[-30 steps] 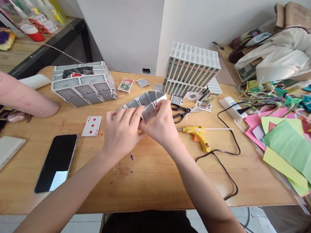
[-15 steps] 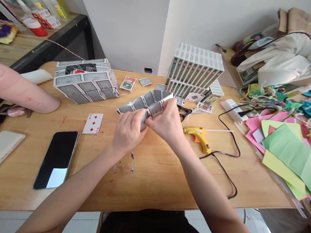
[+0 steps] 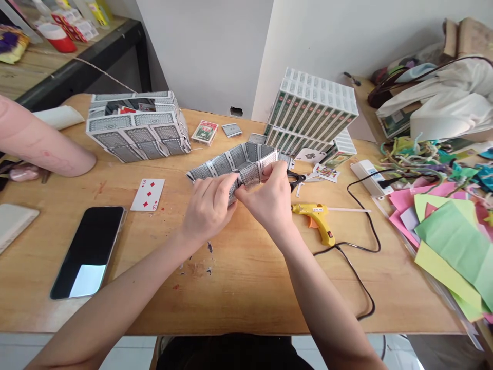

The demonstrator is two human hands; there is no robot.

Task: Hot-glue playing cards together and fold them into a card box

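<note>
Between my hands is a frame of joined playing cards (image 3: 221, 165), grey patterned backs showing, its walls standing in a narrow open shape. My left hand (image 3: 211, 206) grips its near wall, fingers over the top edge. Close beside it, my right hand (image 3: 269, 198) pinches the same wall nearer the right corner. The fingers hide part of that wall. A three of diamonds (image 3: 148, 195) lies face up to the left. Black-handled scissors (image 3: 296, 179) rest just past my right hand, with a yellow glue gun (image 3: 319, 220) nearer to me.
A box built of cards (image 3: 138, 126) stands back left, near a card pack (image 3: 205, 132). Stacked card packs (image 3: 314, 105) rise at back right. A phone (image 3: 89, 252) lies left; a black cable (image 3: 367, 288), power strip (image 3: 370, 177) and coloured paper (image 3: 450, 246) are right.
My right hand's fingers have shifted slightly down along the near wall, showing more of the frame's right corner. My left hand keeps its grip. The view has moved a little.
</note>
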